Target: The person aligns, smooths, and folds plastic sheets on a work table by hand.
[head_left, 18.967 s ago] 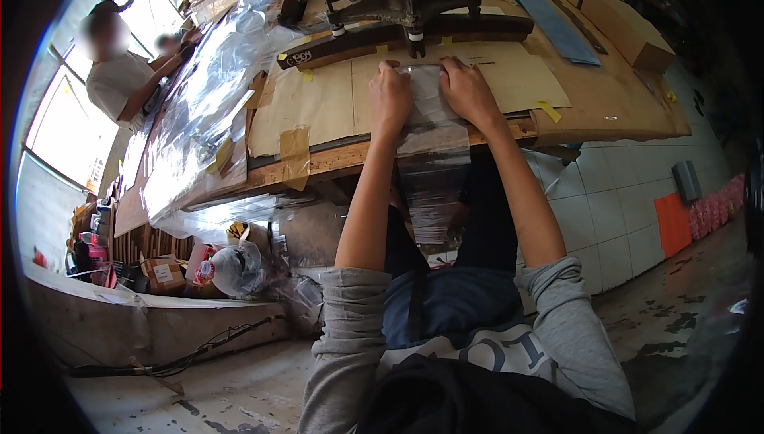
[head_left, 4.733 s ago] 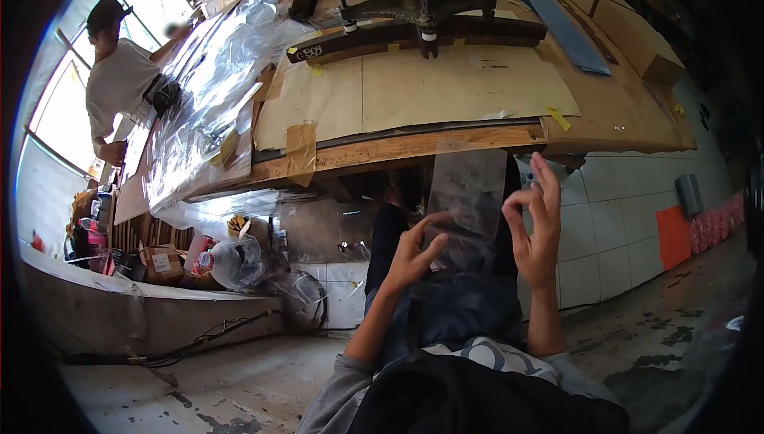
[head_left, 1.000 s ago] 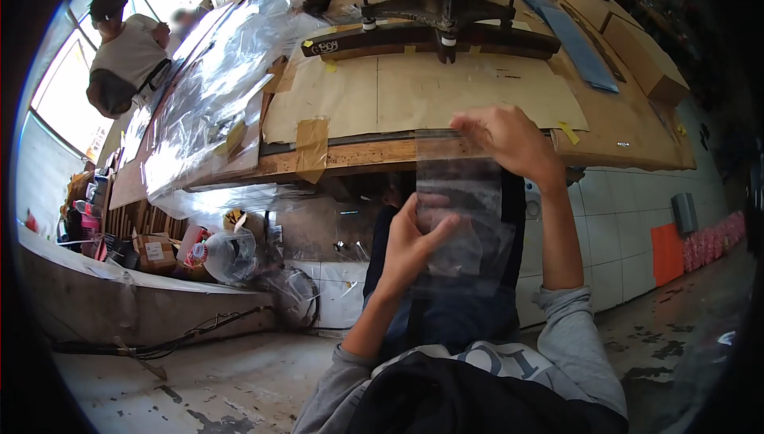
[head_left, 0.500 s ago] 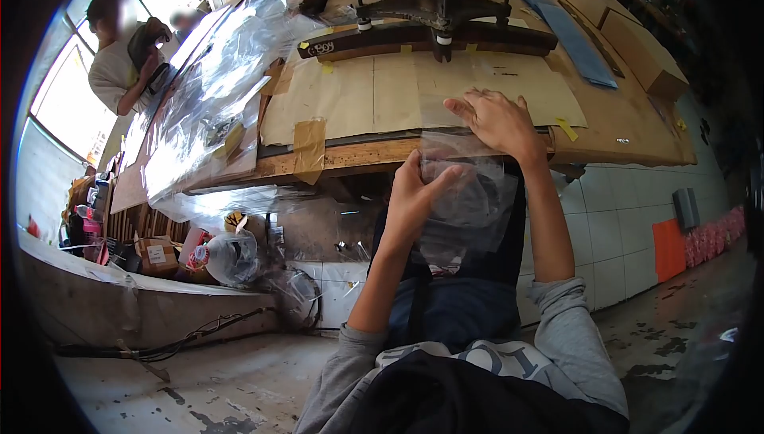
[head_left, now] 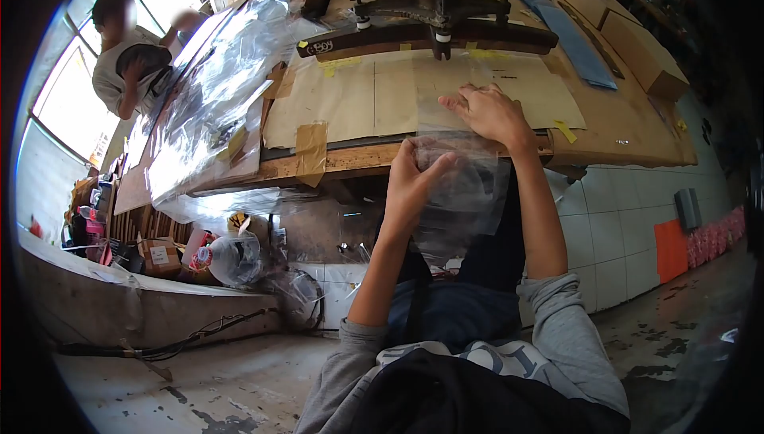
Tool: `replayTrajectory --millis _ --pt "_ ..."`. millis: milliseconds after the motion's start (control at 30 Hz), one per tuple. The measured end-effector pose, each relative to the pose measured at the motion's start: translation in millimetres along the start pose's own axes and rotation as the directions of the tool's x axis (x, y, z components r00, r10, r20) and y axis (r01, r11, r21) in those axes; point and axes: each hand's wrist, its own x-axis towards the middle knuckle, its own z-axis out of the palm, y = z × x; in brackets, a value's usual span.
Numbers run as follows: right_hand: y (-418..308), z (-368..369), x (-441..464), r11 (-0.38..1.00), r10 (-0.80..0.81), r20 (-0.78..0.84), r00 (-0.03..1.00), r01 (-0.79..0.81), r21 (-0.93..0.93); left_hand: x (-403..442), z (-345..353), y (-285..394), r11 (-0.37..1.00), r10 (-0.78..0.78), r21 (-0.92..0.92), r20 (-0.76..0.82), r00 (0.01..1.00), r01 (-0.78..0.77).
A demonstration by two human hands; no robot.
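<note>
At the table's front edge, my left hand (head_left: 415, 175) is closed on a clear plastic sheet (head_left: 458, 215) that hangs over the edge above my lap. Whether it is a single film or a stack of bags I cannot tell. My right hand (head_left: 492, 116) rests palm down, fingers stretched out, over the upper part of the plastic on the yellowish board (head_left: 326, 104). Just beyond the board stands a dark metal press bar (head_left: 485, 41) on a bracket, with part of the plastic reaching toward it. Brown tape (head_left: 310, 151) sits on the board's front edge.
Loose clear film (head_left: 211, 92) covers the table's left side. A blue strip (head_left: 569, 40) and a cardboard box (head_left: 645, 52) lie at right. Under the table are a plastic water bottle (head_left: 235, 259) and cables. Another person (head_left: 131, 68) stands at far left.
The plastic now reaches farther across the board toward the press bar. My left hand has shifted slightly up and left, my right hand slightly left. The other person's arms have moved.
</note>
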Motion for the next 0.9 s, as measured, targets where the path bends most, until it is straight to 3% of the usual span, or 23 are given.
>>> replayTrajectory --millis 200,367,467,567,667,800,900 --pt "-3.8 0.6 5.9 0.998 0.049 -0.035 0.998 -0.05 -0.026 10.0 -1.3 0.5 0.999 0.013 0.042 -0.023 1.0 -0.012" --pt "-4.6 -3.4 17.2 0.995 0.07 0.053 0.996 -0.066 -0.072 15.3 2.1 8.4 0.999 0.019 0.039 -0.043 0.999 -0.017" --pt "-1.4 -2.2 21.9 0.994 0.051 0.061 0.997 -0.045 -0.102 17.0 5.8 6.1 0.994 0.099 0.051 -0.087 0.991 -0.094" --pt "4.7 5.7 29.6 0.997 0.025 0.051 0.998 -0.022 -0.074 18.8 5.6 2.5 0.975 0.196 0.126 -0.102 0.975 -0.183" --pt "6.5 9.6 30.6 0.997 0.014 0.018 1.0 -0.012 -0.072 23.7 0.5 2.1 0.942 0.15 0.317 -0.119 0.982 -0.105" --pt "12.8 17.2 35.4 0.998 -0.005 0.014 1.0 0.006 -0.069 20.7 1.5 7.7 0.929 0.156 0.348 -0.06 0.986 -0.126" --pt "-3.6 -1.5 16.2 0.995 0.067 0.021 0.998 -0.065 -0.077 24.1 -4.4 -2.2 0.901 0.199 0.402 -0.05 0.979 -0.163"
